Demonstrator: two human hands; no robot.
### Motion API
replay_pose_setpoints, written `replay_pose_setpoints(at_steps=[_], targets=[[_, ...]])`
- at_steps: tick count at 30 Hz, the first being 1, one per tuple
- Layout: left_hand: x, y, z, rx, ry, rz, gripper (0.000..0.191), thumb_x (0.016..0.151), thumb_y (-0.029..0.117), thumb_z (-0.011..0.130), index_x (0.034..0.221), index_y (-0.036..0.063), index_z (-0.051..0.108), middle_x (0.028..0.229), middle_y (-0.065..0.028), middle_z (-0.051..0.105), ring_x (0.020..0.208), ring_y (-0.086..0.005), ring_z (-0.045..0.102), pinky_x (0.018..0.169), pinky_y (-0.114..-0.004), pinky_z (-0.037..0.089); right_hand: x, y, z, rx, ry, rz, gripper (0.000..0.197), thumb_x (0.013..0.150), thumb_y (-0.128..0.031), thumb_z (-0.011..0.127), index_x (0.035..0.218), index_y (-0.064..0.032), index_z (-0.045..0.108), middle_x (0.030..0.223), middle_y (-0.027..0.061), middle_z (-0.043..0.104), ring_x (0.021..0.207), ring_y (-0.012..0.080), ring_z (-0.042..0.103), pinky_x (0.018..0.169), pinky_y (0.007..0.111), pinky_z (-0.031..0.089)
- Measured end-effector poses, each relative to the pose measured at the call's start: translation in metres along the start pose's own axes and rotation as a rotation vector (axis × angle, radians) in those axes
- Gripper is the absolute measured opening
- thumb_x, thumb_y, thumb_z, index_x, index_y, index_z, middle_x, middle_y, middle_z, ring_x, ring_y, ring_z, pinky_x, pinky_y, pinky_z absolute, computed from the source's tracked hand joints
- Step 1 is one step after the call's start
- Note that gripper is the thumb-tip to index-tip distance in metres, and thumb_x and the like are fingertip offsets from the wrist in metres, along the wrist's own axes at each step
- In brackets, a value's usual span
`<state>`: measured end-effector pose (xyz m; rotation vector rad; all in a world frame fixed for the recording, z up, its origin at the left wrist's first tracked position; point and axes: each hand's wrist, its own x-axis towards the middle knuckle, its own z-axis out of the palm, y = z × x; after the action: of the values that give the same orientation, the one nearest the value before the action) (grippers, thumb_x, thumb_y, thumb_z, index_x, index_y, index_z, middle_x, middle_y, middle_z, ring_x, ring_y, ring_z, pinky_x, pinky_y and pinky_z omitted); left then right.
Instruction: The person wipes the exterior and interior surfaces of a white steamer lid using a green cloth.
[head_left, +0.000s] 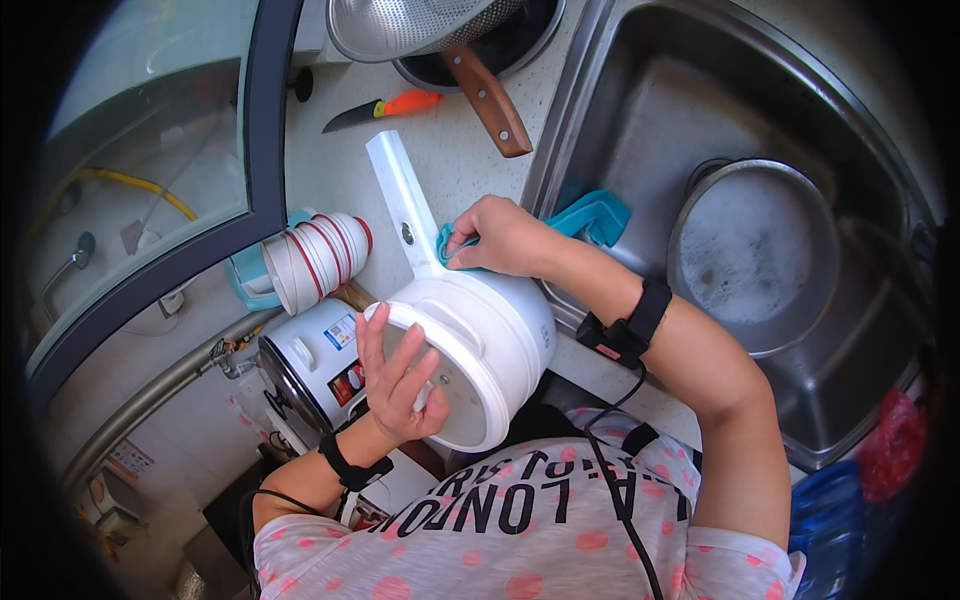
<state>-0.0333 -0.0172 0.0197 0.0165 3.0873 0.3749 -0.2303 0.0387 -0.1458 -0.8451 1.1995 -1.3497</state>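
Observation:
A white electric pot (517, 330) is tilted over on its side at the counter's front edge, its long handle (397, 191) pointing away from me. My left hand (401, 379) holds the white-rimmed clear lid (469, 405) against the pot's mouth, fingers spread across it. Pinched in my right hand (499, 236) is a teal cloth (452, 244), pressed to the pot wall at the base of the handle. More teal fabric (596, 217) shows beyond my wrist over the sink's edge; my arm hides whether it is the same piece.
Right lies a steel sink (652, 97) with a basin of foamy water (754, 255). An orange-handled knife (382, 107), a steel colander (412, 26) and a wooden-handled pan (491, 101) occupy the counter's far part. Left are stacked bowls (319, 259), a rice cooker (319, 360) and a window frame (262, 112).

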Motion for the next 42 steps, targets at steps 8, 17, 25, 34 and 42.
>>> replay_pose_setpoints(at_steps=[8,17,25,34,42], targets=[[-0.001,0.0,0.005,-0.043,0.065,-0.034,0.04,0.087,0.024,0.054,0.122,0.0049,0.057,0.134,-0.0182,0.054,0.129,-0.056,0.039,0.108,-0.069,0.02,0.009,0.002,0.001,0.194,0.28,0.043,0.019,0.074,-0.013,0.078,0.089,-0.0003,0.074,0.076,0.0107,0.069,0.068,0.0158,0.062,0.067,0.03,0.051],[-0.003,0.0,0.004,-0.051,0.063,-0.051,0.039,0.087,0.024,0.054,0.121,0.0046,0.058,0.134,-0.0181,0.054,0.129,-0.056,0.038,0.108,-0.069,0.02,0.005,-0.012,-0.01,-0.143,-0.058,0.028,0.02,0.077,-0.011,0.076,0.092,0.0014,0.072,0.08,0.014,0.07,0.071,0.0186,0.063,0.072,0.031,0.051],[0.0,0.001,0.0,-0.004,0.003,-0.01,0.043,0.092,0.025,0.049,0.13,0.0055,0.049,0.139,-0.0218,0.048,0.13,-0.0576,0.035,0.107,-0.07,0.022,-0.002,-0.011,0.005,0.087,0.183,-0.124,0.017,0.078,-0.007,0.073,0.094,-0.0001,0.072,0.089,0.014,0.07,0.078,0.0205,0.065,0.076,0.031,0.051],[0.0,0.0,0.002,-0.004,0.009,-0.016,0.044,0.091,0.024,0.049,0.131,0.0053,0.049,0.139,-0.0217,0.047,0.13,-0.0579,0.036,0.106,-0.071,0.021,0.009,-0.015,-0.004,-0.027,0.13,-0.32,0.016,0.077,-0.004,0.07,0.092,-0.0005,0.071,0.09,0.0178,0.069,0.083,0.0326,0.066,0.078,0.036,0.051],[0.0,0.0,-0.001,-0.002,-0.006,-0.011,0.044,0.091,0.024,0.049,0.131,0.0053,0.049,0.14,-0.0211,0.046,0.13,-0.058,0.035,0.106,-0.071,0.021,0.0,-0.015,0.001,-0.036,-0.033,-0.289,0.016,0.079,-0.005,0.07,0.094,0.0005,0.07,0.09,0.0176,0.069,0.082,0.031,0.066,0.078,0.034,0.051]])
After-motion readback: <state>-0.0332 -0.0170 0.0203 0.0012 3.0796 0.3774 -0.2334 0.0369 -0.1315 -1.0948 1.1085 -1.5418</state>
